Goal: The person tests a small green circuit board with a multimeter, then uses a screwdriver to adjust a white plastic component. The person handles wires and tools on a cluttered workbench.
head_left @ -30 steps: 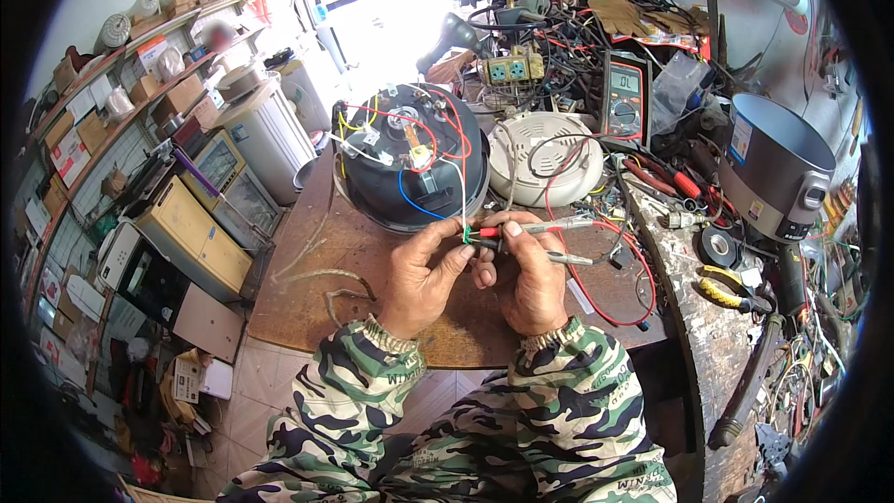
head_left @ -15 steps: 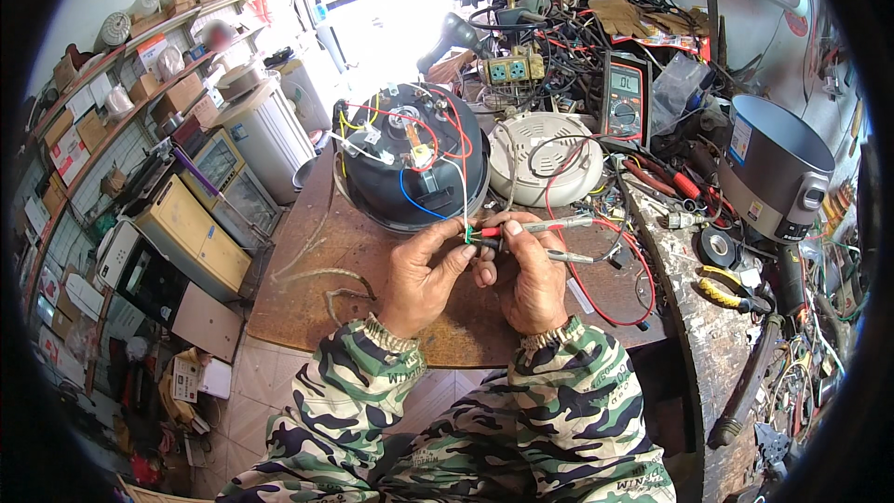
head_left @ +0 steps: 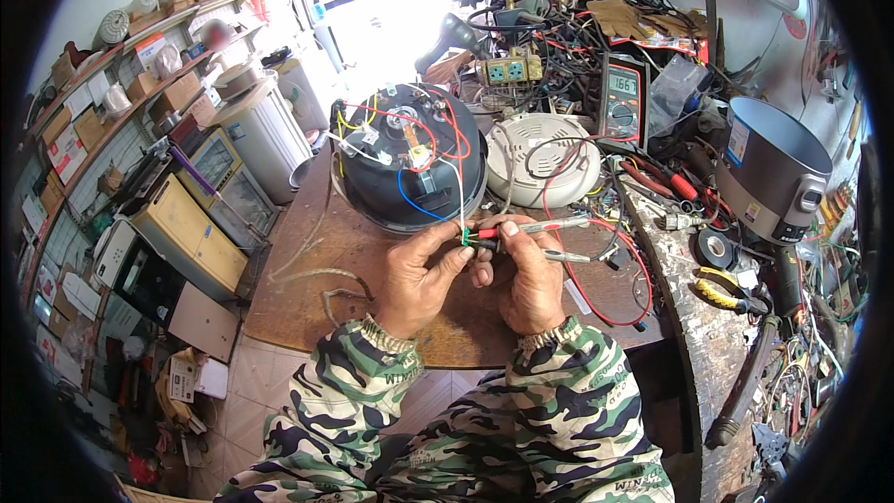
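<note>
My left hand (head_left: 416, 281) pinches a small green connector (head_left: 465, 237) between thumb and fingertips. A white wire and a blue wire (head_left: 419, 208) run from it toward an upturned black appliance body (head_left: 377, 188) just beyond my hands. In my right hand (head_left: 533, 281) are two test probes, a red one (head_left: 551, 224) and a black one (head_left: 566, 256), gripped side by side. Their tips point left and meet the connector's edge; exact contact is too small to tell. A red lead loops from the probes across the table. The multimeter (head_left: 622, 101), at the far right, shows a reading.
A round cream vented cover (head_left: 545, 163) lies right of the black body. Further right stand a grey cooker shell (head_left: 771, 168), yellow-handled pliers (head_left: 722, 293) and black tape (head_left: 714, 248). Tangled cables (head_left: 549, 14) pile up behind. Shelves (head_left: 140, 47) line the left wall.
The multimeter's display has changed to a numeric reading. Both hands keep nearly the same place and grip, with the probe tips still at the connector.
</note>
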